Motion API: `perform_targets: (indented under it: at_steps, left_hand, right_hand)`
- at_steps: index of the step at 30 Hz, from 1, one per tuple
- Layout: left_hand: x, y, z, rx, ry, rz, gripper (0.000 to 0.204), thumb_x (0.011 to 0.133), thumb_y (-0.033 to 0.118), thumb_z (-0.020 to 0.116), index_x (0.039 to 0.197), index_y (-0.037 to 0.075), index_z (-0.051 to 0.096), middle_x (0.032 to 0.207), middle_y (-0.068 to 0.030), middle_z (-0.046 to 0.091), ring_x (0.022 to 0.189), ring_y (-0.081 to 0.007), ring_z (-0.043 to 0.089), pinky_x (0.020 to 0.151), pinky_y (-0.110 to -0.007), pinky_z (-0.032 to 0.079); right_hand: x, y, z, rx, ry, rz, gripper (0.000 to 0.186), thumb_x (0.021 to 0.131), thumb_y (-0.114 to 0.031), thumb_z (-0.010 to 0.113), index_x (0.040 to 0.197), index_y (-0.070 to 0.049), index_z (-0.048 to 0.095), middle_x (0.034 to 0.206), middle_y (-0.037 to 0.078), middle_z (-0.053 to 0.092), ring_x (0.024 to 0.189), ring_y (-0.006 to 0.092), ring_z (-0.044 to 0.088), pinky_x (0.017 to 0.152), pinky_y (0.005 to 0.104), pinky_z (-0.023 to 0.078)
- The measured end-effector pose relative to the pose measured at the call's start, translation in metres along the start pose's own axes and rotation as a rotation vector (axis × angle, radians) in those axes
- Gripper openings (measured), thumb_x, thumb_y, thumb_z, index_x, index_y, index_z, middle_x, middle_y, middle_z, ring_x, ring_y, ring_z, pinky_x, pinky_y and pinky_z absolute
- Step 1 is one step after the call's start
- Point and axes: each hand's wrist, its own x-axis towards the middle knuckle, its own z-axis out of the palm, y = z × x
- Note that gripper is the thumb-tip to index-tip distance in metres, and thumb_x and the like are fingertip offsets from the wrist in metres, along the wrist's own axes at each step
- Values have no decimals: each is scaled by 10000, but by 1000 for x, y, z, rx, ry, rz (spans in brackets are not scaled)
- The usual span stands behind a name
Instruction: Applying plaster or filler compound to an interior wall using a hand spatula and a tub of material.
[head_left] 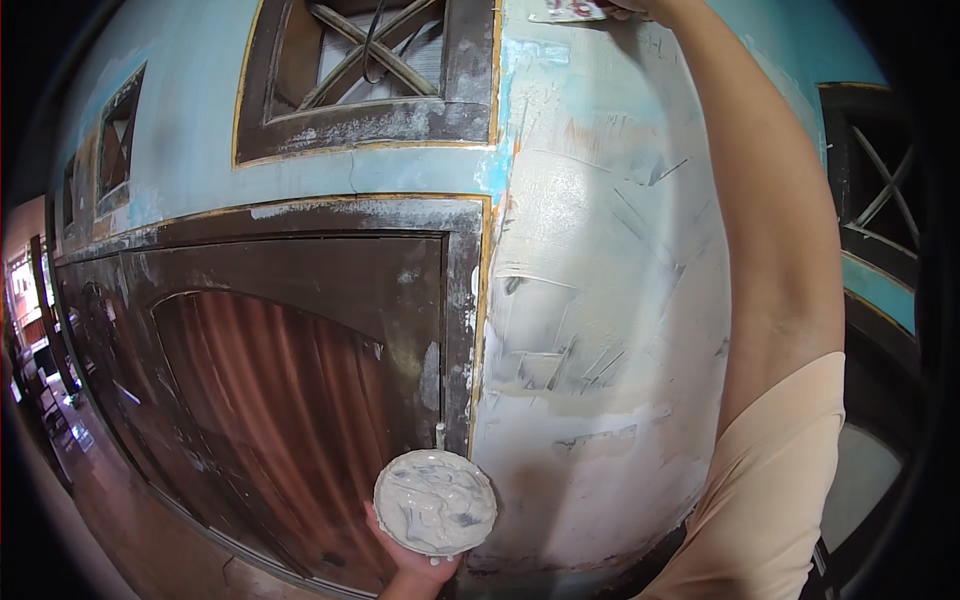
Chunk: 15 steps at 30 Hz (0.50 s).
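My left hand (415, 562) comes up from the lower edge and supports a round bowl (437, 502) from below, fingers curled round its underside. Pale grey wet putty fills the bowl, its surface smeared in swirls. High up, my right arm stretches to the top edge, where my right hand (637, 8) is partly cut off. It grips a flat, light-coloured blade like a putty knife (566, 10) with red marks, held against or very close to the wall. Below it, the wall section (590, 230) carries uneven white and grey putty, glossy in places, with dark scratches and bluish patches.
Left of the puttied wall stands a dark wooden door frame (462, 330) with a reddish-brown curtain (290, 400) behind an arched panel. Above it is a window with crossed bars (370, 55). Another dark crossed-bar window (882, 180) is at the right. Tiled floor (100, 480) runs along the left.
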Motion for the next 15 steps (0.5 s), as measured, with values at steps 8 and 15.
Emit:
perform_targets:
  at_steps: [8,15]
  left_hand:
    - [-5,4,-5,-13,40,12,868,845,781,418,1459,168,440,1476,-101,462,1302,-369,473,1085,-563,381]
    - [-4,-4,-5,56,20,-57,860,836,790,418,1463,201,440,1484,-88,455,1303,-374,469,1064,-581,393]
  right_hand:
    - [-16,-13,9,-11,356,201,291,899,-90,593,1159,39,586,1022,125,652,899,203,608,817,355,498]
    - [38,42,3,456,148,-252,262,882,-112,602,1114,9,607,994,144,662,907,240,623,819,362,498]
